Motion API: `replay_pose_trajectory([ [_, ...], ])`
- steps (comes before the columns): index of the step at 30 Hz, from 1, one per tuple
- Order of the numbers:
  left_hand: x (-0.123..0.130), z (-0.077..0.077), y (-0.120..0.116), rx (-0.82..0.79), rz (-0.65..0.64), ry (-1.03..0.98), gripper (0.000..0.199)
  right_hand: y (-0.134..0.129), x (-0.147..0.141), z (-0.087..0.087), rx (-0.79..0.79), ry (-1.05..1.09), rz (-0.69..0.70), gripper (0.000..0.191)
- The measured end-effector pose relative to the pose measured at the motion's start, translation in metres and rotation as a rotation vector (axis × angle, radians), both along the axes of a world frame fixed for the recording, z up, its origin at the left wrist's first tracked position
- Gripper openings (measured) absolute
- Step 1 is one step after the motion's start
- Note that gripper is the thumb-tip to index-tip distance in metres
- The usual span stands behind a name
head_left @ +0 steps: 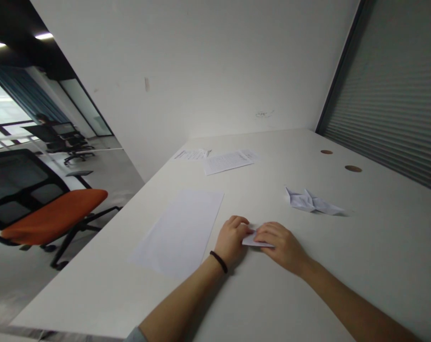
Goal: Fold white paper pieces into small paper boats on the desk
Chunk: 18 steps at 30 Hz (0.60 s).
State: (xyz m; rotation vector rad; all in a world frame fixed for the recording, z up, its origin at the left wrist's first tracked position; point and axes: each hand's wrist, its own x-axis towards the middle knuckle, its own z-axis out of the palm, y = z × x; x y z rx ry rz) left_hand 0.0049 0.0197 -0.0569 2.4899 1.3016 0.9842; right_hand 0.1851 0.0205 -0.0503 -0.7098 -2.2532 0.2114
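Right in the middle of the action, the left hand (232, 240) and right hand (281, 248) close in on a small folded paper strip (257, 240) lying on the matte white desk (318, 289)! The left hand curls, fingertips pressed at the strip's left end, while the right lies flatter, fingers across its top. Both forearms angle inward, and a black elastic hair tie (219, 261) rings the left wrist.

Just left of the grip lies a flat, smooth sheet of white paper (177, 232). To the right, a creased, pointed paper model (310, 202) sits on the desk. Farther out beyond the grip are loose printed sheets (227, 162), and up to the right, two round desk grommets (353, 168). Off left, past the desk, stands an orange mesh-backed office chair (54, 213).
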Motion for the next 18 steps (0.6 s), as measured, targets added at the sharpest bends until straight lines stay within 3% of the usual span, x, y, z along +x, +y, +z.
replay_pose_trajectory([
  [4, 0.002, 0.009, -0.007, -0.01, -0.074, 0.198, 0.031, -0.002, -0.003, -0.004, -0.095, -0.18, -0.069, 0.016],
  [8, -0.001, 0.012, -0.009, -0.044, -0.175, 0.225, 0.016, 0.0, -0.001, -0.004, -0.127, -0.225, -0.08, 0.007],
  [12, -0.006, 0.007, -0.005, -0.108, -0.137, 0.139, 0.015, 0.006, 0.01, -0.001, -0.254, -0.083, -0.025, 0.007],
  [18, -0.004, 0.005, -0.002, -0.222, 0.08, 0.078, 0.016, 0.013, 0.021, 0.002, -0.546, -0.006, -0.18, 0.015],
])
